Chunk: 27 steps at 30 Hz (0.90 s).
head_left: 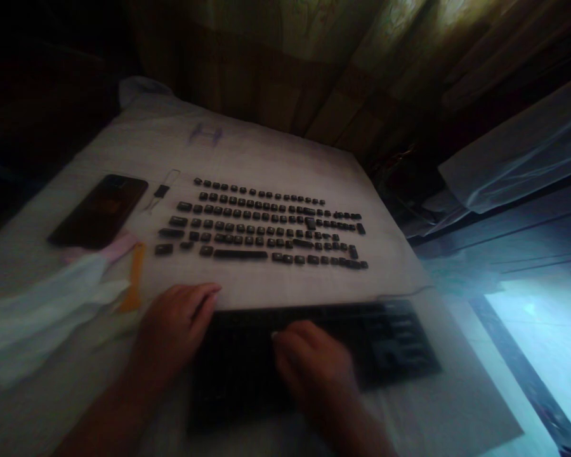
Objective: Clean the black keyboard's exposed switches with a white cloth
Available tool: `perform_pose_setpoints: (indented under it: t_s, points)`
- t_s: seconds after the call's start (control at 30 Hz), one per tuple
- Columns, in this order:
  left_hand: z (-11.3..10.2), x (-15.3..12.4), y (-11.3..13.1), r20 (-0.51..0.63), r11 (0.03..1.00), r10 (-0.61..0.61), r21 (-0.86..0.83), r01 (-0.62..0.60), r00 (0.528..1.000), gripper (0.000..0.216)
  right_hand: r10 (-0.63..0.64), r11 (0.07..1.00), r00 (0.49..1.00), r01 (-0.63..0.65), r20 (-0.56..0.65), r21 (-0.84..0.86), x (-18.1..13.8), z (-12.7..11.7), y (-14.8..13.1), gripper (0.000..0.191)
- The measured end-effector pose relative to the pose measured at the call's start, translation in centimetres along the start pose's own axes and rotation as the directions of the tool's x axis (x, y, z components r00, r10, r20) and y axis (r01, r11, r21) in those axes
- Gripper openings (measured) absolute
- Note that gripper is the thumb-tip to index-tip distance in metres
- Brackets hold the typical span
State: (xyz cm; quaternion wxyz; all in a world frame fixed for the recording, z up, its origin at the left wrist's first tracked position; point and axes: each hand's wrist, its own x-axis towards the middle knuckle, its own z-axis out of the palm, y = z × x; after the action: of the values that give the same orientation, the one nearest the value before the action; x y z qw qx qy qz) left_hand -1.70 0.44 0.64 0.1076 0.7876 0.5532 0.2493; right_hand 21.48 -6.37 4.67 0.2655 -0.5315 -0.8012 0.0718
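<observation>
A black keyboard (361, 324) lies across the near part of the white-covered surface, much of it dark and blurred. My left hand (171, 324) is at its far left corner, thumb and fingers pressed together; anything between them is too small to make out. Over the keyboard's middle, my right hand (314, 358) is curled with the fingertips in a pinch, and what they hold is hidden. Beyond both hands, loose black keycaps (250, 230) are laid out in several rows, with a long spacebar (240, 254) in the nearest row.
Left of the keycaps lie a dark phone (99, 209) and a wire keycap puller (162, 190). An orange flat tool (133, 279) is beside a white cloth (47, 317) and a pink cloth (124, 244). A cable (409, 294) trails right. Behind hangs a curtain (266, 76).
</observation>
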Motion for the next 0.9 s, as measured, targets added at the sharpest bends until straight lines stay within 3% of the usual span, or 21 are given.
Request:
perform_pose_setpoints:
  t_s: [0.23, 0.57, 0.9]
  points:
    - [0.0, 0.0, 0.0, -0.001, 1.0, -0.001, -0.005, 0.001, 1.0, 0.036, 0.013, 0.998, 1.0, -0.012, 0.013, -0.059, 0.7, 1.5, 0.1, 0.021]
    - [0.1, 0.0, 0.1, 0.001, 1.0, 0.002, -0.002, -0.002, 1.0, 0.039, -0.006, 0.986, 0.994, 0.024, 0.11, -0.163, 0.7, 1.2, -0.6, 0.021]
    - [0.1, -0.1, 0.2, 0.007, 1.0, -0.01, 0.009, 0.01, 1.0, 0.035, 0.044, 0.997, 0.997, -0.048, 0.071, 0.063, 1.1, 0.8, -0.7, 0.014]
